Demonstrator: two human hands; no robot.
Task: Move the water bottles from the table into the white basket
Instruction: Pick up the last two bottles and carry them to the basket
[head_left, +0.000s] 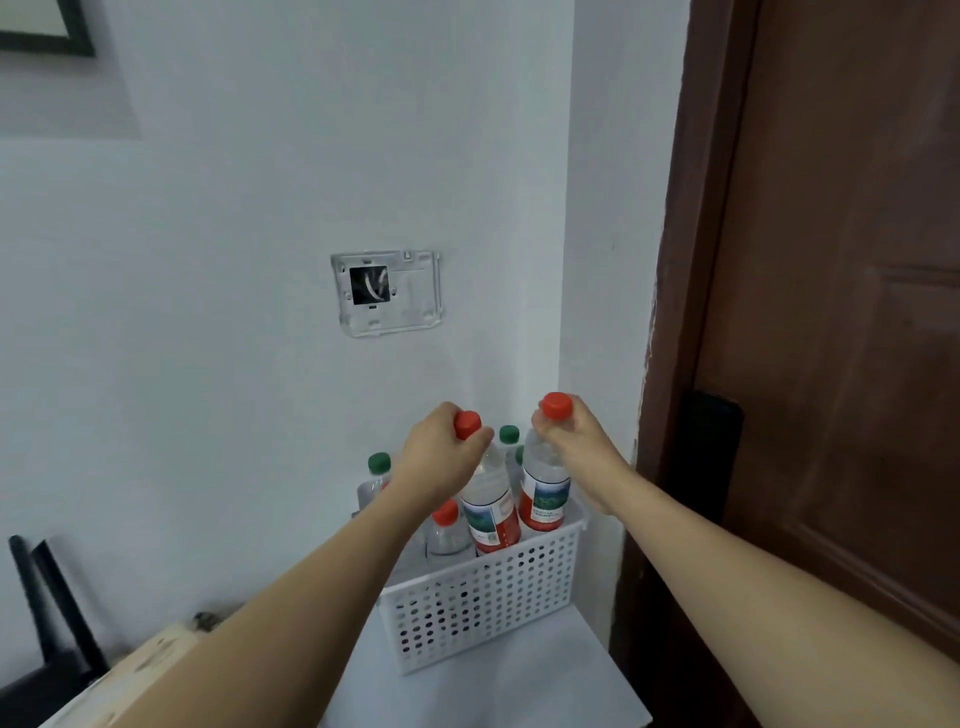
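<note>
both arms reach in from the bottom of the frame toward the white basket (483, 597), a perforated plastic bin sitting on a pale tabletop (545, 675) in the lower centre, tucked into the corner where the white wall meets a dark brown door (841, 312) on the right. the left hand (441, 452) has its fingers (480, 439) curled tight around the neck of a red-capped bottle (491, 504), just under the cap, and the bottle hangs upright with its lower part already down inside the basket. the right hand (576, 431) grips a second red-capped bottle (545, 483) the same way, fingers wrapped round the neck below the cap, this one held a little higher and just to the right of the first, its base also below the basket rim. the two held bottles are side by side, nearly touching. inside the basket stand more bottles: a shorter one with a red cap (445, 512) near the front left, one with a green cap (379, 462) at the back left, and another green cap (509, 434) showing between the two hands at the back. on the wall above, centre frame, is a clear plastic wall plate (387, 292) with a dark square opening.
</note>
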